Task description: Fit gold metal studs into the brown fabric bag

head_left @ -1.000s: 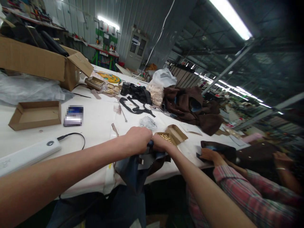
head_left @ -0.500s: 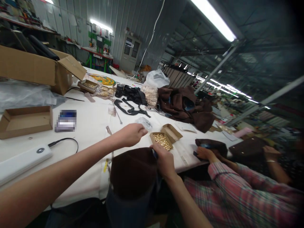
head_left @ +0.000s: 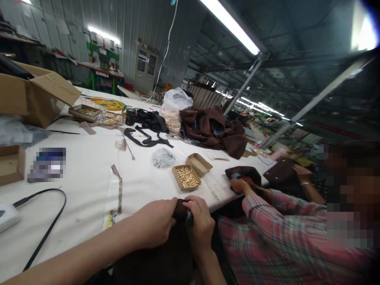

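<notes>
A dark brown fabric piece [head_left: 154,261] lies over my lap, its upper edge raised between my two hands. My left hand [head_left: 158,221] pinches that edge from the left. On the other side my right hand [head_left: 202,221] grips the same edge, fingers curled over it, with a small dark blue bit showing under them. Whether a small part sits between the fingertips is hidden. Just beyond my hands, gold metal studs [head_left: 187,177] fill a small cardboard box [head_left: 175,180]. A clear plastic bag of small silvery parts [head_left: 163,158] lies left of it.
At my right, a co-worker in a plaid sleeve [head_left: 276,217] handles brown fabric [head_left: 249,174]. Brown fabric is heaped [head_left: 213,130] at the back beside black straps [head_left: 148,136]. A cardboard carton [head_left: 44,95], a tray [head_left: 18,162] and a black cable [head_left: 47,229] are on the left.
My left hand has come back from near the clear bag and the stud box to the brown fabric's edge, meeting my right hand. The view has turned right.
</notes>
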Demonstrator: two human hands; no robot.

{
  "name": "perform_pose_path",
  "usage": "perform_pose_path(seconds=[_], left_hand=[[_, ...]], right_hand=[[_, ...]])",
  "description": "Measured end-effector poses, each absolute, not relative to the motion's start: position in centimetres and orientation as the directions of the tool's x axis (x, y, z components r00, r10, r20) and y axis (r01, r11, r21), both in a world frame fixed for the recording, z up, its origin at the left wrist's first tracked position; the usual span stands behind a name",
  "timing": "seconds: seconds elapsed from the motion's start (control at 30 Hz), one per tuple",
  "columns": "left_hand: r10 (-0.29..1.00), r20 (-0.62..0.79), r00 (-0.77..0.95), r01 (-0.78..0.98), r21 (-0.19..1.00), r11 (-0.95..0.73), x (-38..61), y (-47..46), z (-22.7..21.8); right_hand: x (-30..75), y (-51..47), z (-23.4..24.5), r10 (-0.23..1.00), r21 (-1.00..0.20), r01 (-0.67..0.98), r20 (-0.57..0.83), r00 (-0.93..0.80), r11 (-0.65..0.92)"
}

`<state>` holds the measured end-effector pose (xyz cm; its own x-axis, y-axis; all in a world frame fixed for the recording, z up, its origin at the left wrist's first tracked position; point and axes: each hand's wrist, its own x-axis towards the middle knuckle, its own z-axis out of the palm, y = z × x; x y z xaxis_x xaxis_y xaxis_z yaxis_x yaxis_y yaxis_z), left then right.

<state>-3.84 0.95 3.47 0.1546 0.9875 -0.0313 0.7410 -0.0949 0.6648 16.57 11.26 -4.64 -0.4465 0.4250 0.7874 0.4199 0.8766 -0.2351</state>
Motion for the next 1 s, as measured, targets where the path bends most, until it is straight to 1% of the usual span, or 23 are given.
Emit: perform_pose_path(seconds=[0.07, 0.1, 0.13, 0.2, 0.27, 0.37, 0.43, 0.53, 0.6, 0.63, 0.7, 0.77, 0.9, 1.0], left_hand=[[0.989, -0.031, 0.148, 0.819, 0.564, -0.105, -2.5, 0.8, 2.8], [0.985, -0.057, 0.16, 0.849, 0.518, -0.108, -2.0, 0.8, 2.7], [0.982, -0.086, 0.167, 0.87, 0.481, -0.106, -1.6, 0.8, 2.6], [0.98, -0.115, 0.165, 0.889, 0.448, -0.097, -1.3, 0.7, 2.6], [0.985, -0.092, 0.149, 0.885, 0.456, -0.092, -1.4, 0.6, 2.5], [0.991, -0.043, 0.128, 0.87, 0.485, -0.091, -1.7, 0.1, 2.0], [0.991, 0.02, 0.129, 0.851, 0.51, -0.121, -1.8, -0.3, 1.5], [0.983, 0.112, 0.143, 0.824, 0.537, -0.181, -1.7, -1.2, 0.6], [0.978, 0.129, 0.164, 0.815, 0.54, -0.208, -1.8, -1.9, 0.2], [0.976, 0.134, 0.173, 0.812, 0.541, -0.218, -1.8, -2.3, 0.0], [0.972, 0.158, 0.174, 0.819, 0.525, -0.232, -1.9, -3.1, -0.4], [0.97, 0.174, 0.167, 0.842, 0.487, -0.232, -2.0, -3.7, -0.7], [0.961, 0.205, 0.186, 0.89, 0.38, -0.254, -1.7, -4.6, -1.1], [0.943, 0.277, 0.183, 0.907, 0.324, -0.271, -1.3, -5.0, -0.8]], right_hand=[[16.7, 11.8, -4.9, 0.311, -0.121, 0.403, 0.838, -0.449, 0.907], [16.9, 12.2, -5.0, 0.249, -0.073, 0.363, 0.85, -0.465, 0.929], [17.1, 12.6, -5.1, 0.197, -0.042, 0.309, 0.849, -0.49, 0.95], [17.5, 13.3, -5.2, 0.139, -0.028, 0.209, 0.832, -0.538, 0.978], [17.8, 13.7, -5.3, 0.132, -0.046, 0.163, 0.809, -0.572, 0.986], [17.8, 13.5, -5.0, 0.149, -0.057, 0.17, 0.789, -0.597, 0.984], [17.8, 12.8, -4.7, 0.17, -0.074, 0.181, 0.78, -0.602, 0.981], [17.9, 11.3, -4.3, 0.21, -0.144, 0.158, 0.771, -0.601, 0.977], [18.2, 10.2, -4.1, 0.23, -0.166, 0.161, 0.775, -0.588, 0.973], [18.4, 9.8, -4.0, 0.234, -0.155, 0.182, 0.778, -0.583, 0.971], [18.8, 9.0, -4.0, 0.217, -0.106, 0.22, 0.785, -0.58, 0.97], [19.1, 8.6, -3.9, 0.186, -0.066, 0.218, 0.787, -0.589, 0.974], [19.1, 8.1, -3.8, 0.16, -0.088, 0.147, 0.777, -0.609, 0.985], [19.1, 7.8, -3.9, 0.168, -0.079, 0.172, 0.782, -0.6, 0.982]])
